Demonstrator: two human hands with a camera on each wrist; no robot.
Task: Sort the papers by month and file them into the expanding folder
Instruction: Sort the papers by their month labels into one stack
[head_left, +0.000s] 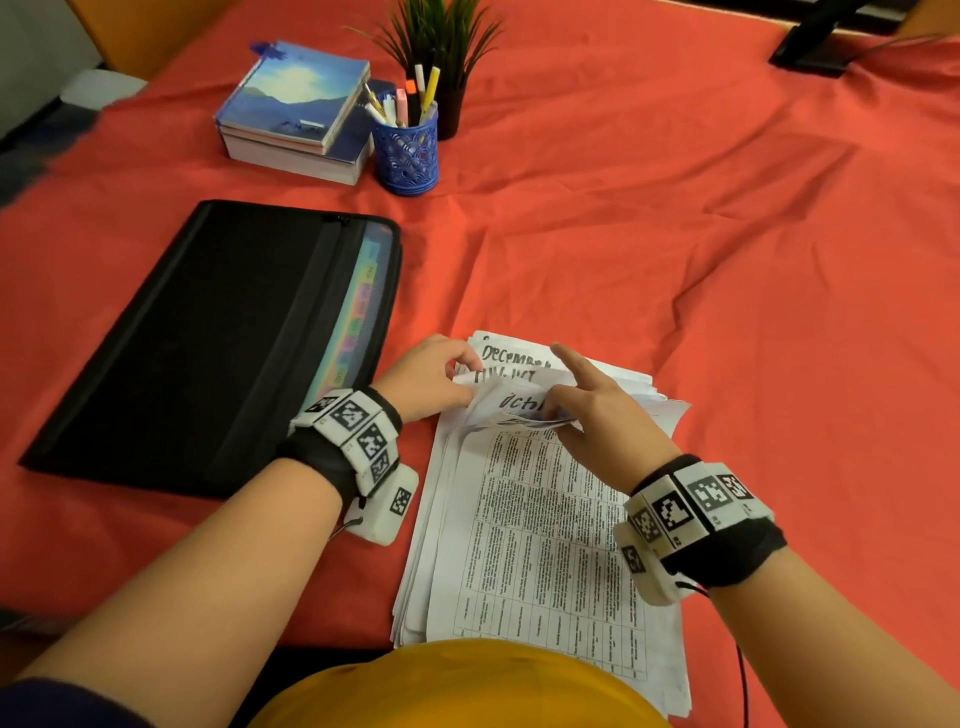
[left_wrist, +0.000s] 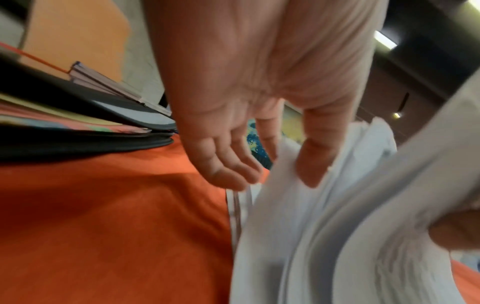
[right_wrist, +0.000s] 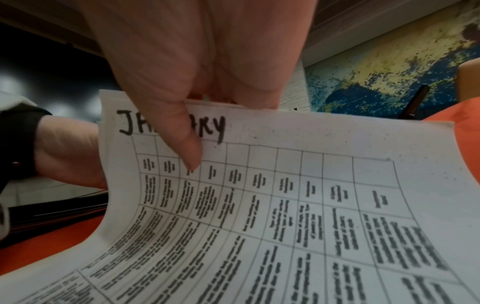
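The stack of papers (head_left: 540, 525) lies on the bench (head_left: 675, 234), at about six o'clock in the head view, directly in front of the person, with its handwritten month headings at the far end. That placement lets both hands work the far edge, where the labels can be read without lifting whole sheets.

The right hand (head_left: 597, 410) bends the upper sheets back toward the person. Its thumb (right_wrist: 187, 142) is clamped over the heading of the January sheet (right_wrist: 285, 205) with fingers behind it, while the index finger points forward, free. Curling the sheets this way exposes the headings beneath: "December" and what looks like "Octo…" show at twelve o'clock of the stack, though a middle label is too folded to read surely.

The left hand (head_left: 431, 374) sits at the stack's ten o'clock corner. In the wrist view its thumb (left_wrist: 314, 162) and a finger pinch a few sheet edges, the other fingers (left_wrist: 228, 168) loosely apart; probably it is separating one month from the next.

The expanding folder (head_left: 218, 338) lies flat at nine o'clock, just beside the left wrist, its open side with coloured tabs (head_left: 358, 317) turned toward the papers, so a sorted batch could slide in with a short reach. Filing has seemingly not yet begun.
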